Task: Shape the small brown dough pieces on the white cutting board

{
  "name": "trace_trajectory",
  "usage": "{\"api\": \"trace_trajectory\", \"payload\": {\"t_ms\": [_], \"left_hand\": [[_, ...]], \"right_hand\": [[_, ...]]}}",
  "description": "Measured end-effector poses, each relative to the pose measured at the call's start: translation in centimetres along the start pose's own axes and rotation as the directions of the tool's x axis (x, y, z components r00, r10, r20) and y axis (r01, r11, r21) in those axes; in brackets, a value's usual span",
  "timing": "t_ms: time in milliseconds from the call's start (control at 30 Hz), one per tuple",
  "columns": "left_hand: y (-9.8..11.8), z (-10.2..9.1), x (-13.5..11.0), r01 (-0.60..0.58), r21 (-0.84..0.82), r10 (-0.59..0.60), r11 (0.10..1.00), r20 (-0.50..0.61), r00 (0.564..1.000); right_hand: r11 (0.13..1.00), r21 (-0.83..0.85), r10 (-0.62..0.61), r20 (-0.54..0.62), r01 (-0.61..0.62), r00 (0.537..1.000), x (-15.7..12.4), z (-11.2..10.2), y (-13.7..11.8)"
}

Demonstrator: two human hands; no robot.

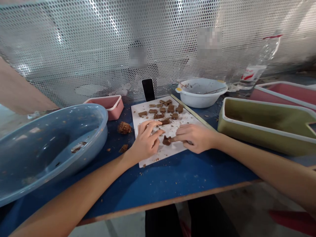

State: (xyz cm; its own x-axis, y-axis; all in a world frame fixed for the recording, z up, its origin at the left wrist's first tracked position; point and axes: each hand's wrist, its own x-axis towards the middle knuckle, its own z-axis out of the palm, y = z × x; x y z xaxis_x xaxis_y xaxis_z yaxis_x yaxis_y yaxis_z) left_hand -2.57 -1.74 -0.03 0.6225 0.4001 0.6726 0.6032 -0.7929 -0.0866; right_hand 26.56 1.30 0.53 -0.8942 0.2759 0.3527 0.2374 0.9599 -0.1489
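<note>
A small dark brown moulded piece (166, 141) lies on a white sheet (172, 154) between my hands. The index finger of my right hand (195, 136) reaches out and touches its right edge; the other fingers are partly curled. On the left side of the sheet is my left hand (148, 138), its fingers spread apart and nothing seen in them. Just beyond those fingertips sits another brown piece (165, 121). Several more brown pieces (171, 108) stand in loose rows on the far half of the sheet, with crumbs scattered around.
Left is a large blue basin (102, 131), with brown lumps (124, 127) beside it and a pink box (116, 108) behind. A phone (148, 89) leans on the perforated panel (98, 49). Rightward are a white bowl (201, 100), a green planter (259, 131) and a plastic bottle (256, 69).
</note>
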Motion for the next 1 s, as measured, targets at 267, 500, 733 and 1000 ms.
{"api": "trace_trajectory", "payload": {"t_ms": [267,500,733,1000], "left_hand": [[0.0,0.1,0.0,0.063,-0.02,-0.063,0.998,0.013,0.998],[0.0,0.2,0.1,0.071,-0.027,-0.071,0.997,0.009,0.997],[-0.1,0.3,0.0,0.086,-0.027,-0.086,0.996,0.012,0.996],[-0.2,0.4,0.0,0.096,-0.035,-0.095,0.995,0.027,0.995]], "right_hand": [[1.0,0.008,0.004,0.034,-0.005,0.999,0.1,-0.3,-0.6],[1.0,0.015,0.014,0.115,-0.016,0.993,0.3,-0.3,-0.8],[0.999,-0.015,0.044,0.135,-0.042,0.99,0.4,0.2,-0.8],[0.992,-0.109,0.075,0.163,-0.057,0.984,1.0,0.8,-1.2]]}}
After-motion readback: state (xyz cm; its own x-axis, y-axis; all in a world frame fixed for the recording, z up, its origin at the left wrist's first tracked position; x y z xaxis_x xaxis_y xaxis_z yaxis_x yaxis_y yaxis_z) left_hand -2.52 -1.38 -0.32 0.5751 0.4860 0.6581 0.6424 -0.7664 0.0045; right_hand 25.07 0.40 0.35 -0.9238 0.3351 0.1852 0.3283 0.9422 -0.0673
